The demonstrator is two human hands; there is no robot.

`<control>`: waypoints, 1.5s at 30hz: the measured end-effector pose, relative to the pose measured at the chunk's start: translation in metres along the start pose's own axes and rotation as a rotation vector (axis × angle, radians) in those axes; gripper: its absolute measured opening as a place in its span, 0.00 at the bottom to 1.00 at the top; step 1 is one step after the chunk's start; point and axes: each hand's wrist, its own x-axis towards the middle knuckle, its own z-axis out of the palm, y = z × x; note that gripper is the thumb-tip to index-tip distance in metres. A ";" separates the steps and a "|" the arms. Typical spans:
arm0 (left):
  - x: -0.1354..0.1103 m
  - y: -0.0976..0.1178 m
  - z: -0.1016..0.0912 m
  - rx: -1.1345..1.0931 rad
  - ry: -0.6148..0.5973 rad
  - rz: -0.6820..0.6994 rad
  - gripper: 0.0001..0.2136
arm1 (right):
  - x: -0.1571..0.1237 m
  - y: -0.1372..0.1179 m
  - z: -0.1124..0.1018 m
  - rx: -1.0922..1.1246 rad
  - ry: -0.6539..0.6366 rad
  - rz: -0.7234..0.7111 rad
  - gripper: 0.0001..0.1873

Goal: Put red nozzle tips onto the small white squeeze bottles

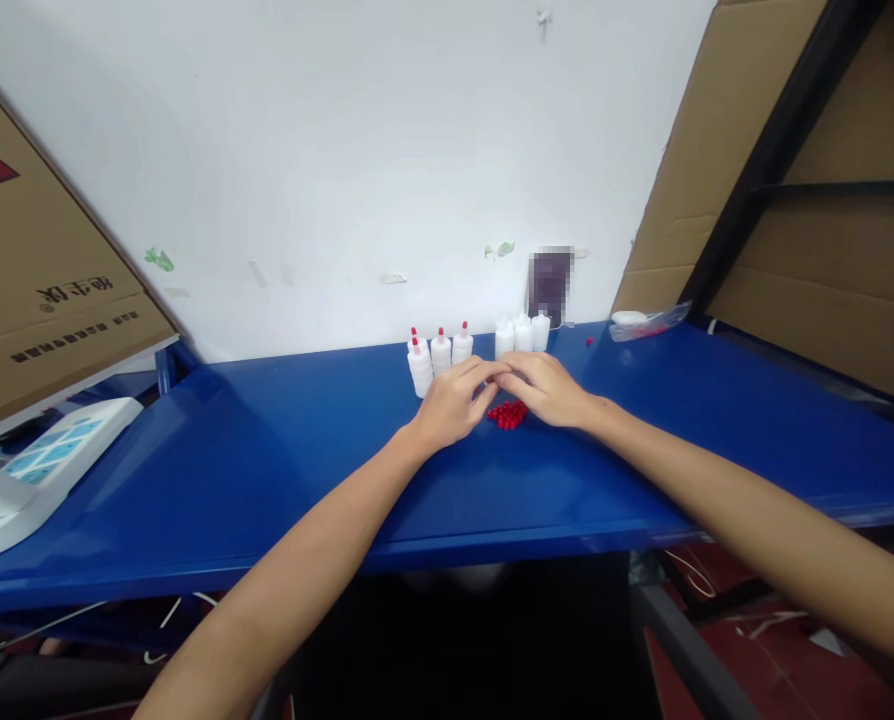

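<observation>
My left hand (453, 400) and my right hand (544, 388) meet fingertip to fingertip over the blue table (267, 470), both with fingers curled. What they pinch between them is hidden. A small heap of red caps (508, 414) lies just below the hands. Behind my left hand stand several white bottles with red caps (438, 355). Three white bottles without caps (522, 334) stand behind my right hand, near the wall.
A white weighing scale (34, 470) sits at the table's left end under a tilted cardboard box (42, 300). A clear plastic bag (646, 322) and one stray red cap (589, 342) lie at the back right. Cardboard and a black frame (777, 160) rise on the right.
</observation>
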 end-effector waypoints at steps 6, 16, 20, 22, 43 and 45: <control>0.000 -0.002 -0.001 0.001 0.004 -0.082 0.12 | 0.000 0.001 -0.006 -0.067 0.075 0.148 0.18; 0.001 -0.007 0.008 -0.153 -0.034 -0.362 0.06 | 0.004 0.016 -0.004 -0.097 0.113 0.294 0.12; 0.002 -0.006 0.007 -0.182 0.000 -0.494 0.05 | 0.005 0.030 0.000 -0.129 0.103 0.296 0.12; 0.001 -0.005 0.006 -0.173 0.020 -0.517 0.04 | 0.005 0.035 0.001 -0.139 0.123 0.299 0.15; 0.001 -0.006 0.005 -0.115 -0.063 -0.544 0.04 | 0.006 0.030 0.001 -0.096 -0.071 0.284 0.27; 0.001 -0.007 0.005 -0.119 -0.069 -0.540 0.04 | 0.007 0.033 0.003 -0.080 -0.063 0.247 0.27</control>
